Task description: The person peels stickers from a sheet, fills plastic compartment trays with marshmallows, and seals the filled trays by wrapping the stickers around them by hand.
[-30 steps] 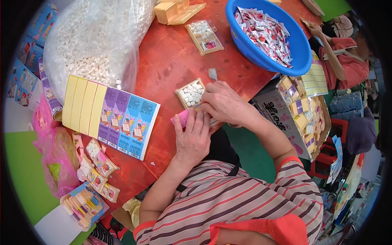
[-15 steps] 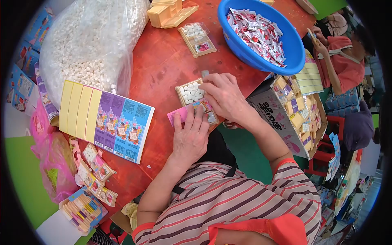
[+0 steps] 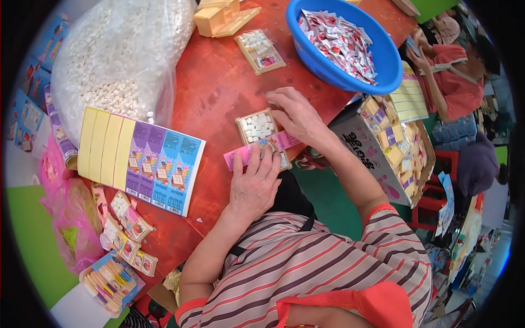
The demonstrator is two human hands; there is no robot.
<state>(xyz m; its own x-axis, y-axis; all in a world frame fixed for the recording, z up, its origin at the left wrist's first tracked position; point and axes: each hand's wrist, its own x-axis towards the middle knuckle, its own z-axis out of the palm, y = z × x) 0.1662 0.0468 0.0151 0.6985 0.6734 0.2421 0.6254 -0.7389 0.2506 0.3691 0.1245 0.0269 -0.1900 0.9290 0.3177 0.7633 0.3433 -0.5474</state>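
- The left hand (image 3: 253, 183) lies open, its fingers over a pink label strip (image 3: 237, 157).
- The strip crosses a tray of white pieces (image 3: 257, 128) on the red desk (image 3: 205, 98).
- The right hand (image 3: 295, 116) is half open beside the tray, fingers curved, with nothing visible in its grasp.
- A label sheet (image 3: 141, 161) lies left of the tray.

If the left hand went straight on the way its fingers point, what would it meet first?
Probably the white pieces in the tray, just past the fingertips of the left hand; height is unclear, so it might pass over them.
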